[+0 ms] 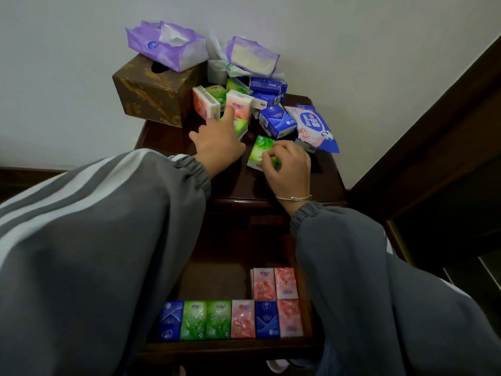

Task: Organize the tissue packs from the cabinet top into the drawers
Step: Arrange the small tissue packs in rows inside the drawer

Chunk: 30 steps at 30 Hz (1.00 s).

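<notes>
Tissue packs (273,120) crowd the far cabinet top (271,185); others line the near open drawer (230,348). The right hand (290,164) pinches a green pack (260,149). The left hand (217,142), fingers spread, touches a pink pack (240,107). This looks like the pickup step; next comes lowering the green pack into the drawer's free space.

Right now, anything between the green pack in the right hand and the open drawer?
Nothing visible does. The right hand grips the green tissue pack over the cabinet top; the drawer below stands open, with bare floor left of the back-row pink packs.
</notes>
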Tool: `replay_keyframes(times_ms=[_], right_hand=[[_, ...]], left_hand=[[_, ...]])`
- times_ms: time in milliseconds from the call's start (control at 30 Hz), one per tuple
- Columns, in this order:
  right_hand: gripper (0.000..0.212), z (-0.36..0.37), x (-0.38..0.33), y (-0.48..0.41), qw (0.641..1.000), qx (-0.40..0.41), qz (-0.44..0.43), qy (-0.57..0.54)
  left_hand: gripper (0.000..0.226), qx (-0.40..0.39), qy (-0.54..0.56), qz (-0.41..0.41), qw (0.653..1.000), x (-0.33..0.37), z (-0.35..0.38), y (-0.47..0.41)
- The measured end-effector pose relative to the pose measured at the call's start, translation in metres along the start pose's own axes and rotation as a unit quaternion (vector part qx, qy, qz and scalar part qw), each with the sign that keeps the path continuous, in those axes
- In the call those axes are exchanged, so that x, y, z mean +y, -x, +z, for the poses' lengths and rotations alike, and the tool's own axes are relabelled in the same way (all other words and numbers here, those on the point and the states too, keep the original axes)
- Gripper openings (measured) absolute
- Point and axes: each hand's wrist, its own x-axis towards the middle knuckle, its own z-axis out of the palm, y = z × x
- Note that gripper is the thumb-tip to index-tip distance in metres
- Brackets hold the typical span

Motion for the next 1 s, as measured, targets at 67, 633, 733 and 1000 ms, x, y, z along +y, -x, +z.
replay_keyframes(times_ms=[67,633,733,1000], right_hand=[[0.026,0.0,-0.001,0.002,0.999,0.016,-0.004,0.039],[0.066,0.005,-0.032,0.008,0.963,-0.127,0.211,0.106],[0.063,-0.007,-0.023,0.016,0.975,-0.127,0.14,0.117],[0.055,-0.033,0.004,0.044,0.995,-0.067,0.04,0.055]], left_hand=[[0.071,-0.008,0.053,-0.003,0.999,-0.009,-0.009,0.005],[0.064,0.017,0.357,-0.045,0.933,-0.147,-0.049,0.13],[0.063,-0.01,0.374,-0.045,0.926,-0.158,-0.039,0.148],[0.06,-0.029,0.439,-0.036,0.897,-0.158,-0.024,0.171]])
